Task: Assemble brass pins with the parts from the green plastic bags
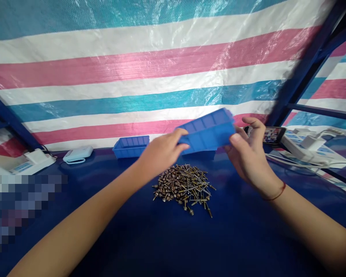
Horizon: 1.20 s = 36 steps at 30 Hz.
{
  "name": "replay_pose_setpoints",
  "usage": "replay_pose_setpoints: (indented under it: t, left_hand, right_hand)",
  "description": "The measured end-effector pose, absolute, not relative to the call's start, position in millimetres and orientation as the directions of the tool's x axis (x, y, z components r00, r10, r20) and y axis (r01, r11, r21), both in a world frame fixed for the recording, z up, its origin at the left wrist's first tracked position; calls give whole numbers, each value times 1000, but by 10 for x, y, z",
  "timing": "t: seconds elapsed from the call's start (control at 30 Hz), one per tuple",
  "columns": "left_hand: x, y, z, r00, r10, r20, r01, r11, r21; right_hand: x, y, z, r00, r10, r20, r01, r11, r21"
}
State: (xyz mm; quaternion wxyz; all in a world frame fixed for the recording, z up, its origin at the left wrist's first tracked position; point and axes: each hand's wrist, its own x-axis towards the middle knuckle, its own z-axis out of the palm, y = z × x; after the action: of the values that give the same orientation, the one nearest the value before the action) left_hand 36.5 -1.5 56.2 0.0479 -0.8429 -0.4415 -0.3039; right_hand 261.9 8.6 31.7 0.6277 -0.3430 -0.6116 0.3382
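Note:
A blue plastic bin [208,131] is held in the air above the table, tilted, its ribbed side facing me. My left hand [161,152] grips its left end with curled fingers. My right hand [248,150] grips its right end, thumb on the near face. Directly below lies a heap of brownish rivets [184,186] on the dark blue table cover [173,238]. A thin red string circles my right wrist.
A second blue bin [131,146] stands at the back of the table. A white device [78,154] and another white unit [31,161] sit at the back left. A phone [272,135], power strip [298,144] and white cables lie at the right. Striped tarp hangs behind.

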Motion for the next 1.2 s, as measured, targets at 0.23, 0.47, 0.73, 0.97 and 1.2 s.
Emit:
replay_pose_setpoints:
  t: [0.23,0.47,0.73,0.97,1.2]
  left_hand:
    - [-206,392,537,386,796,466,896,-444,16]
    - [-145,748,234,401,813,423,898,-440,-5]
    - [-290,893,-6,448,859,248,894,-437,-100]
    - [-209,982,-58,457,861,223,889,-442,-117]
    - [-424,779,-1,387,868,311,921,-376,-97]
  right_hand:
    - [2883,157,579,246,860,448,-261,504,-824]
    - [2826,137,488,183,896,404,-203,437,-877]
    - [2787,175,378,105,912,397,-196,411,-891]
    - [2706,163,247,-14,927,374,-93,371,-924]
    - [2666,127,231,-70,945,320,-64,316,-947]
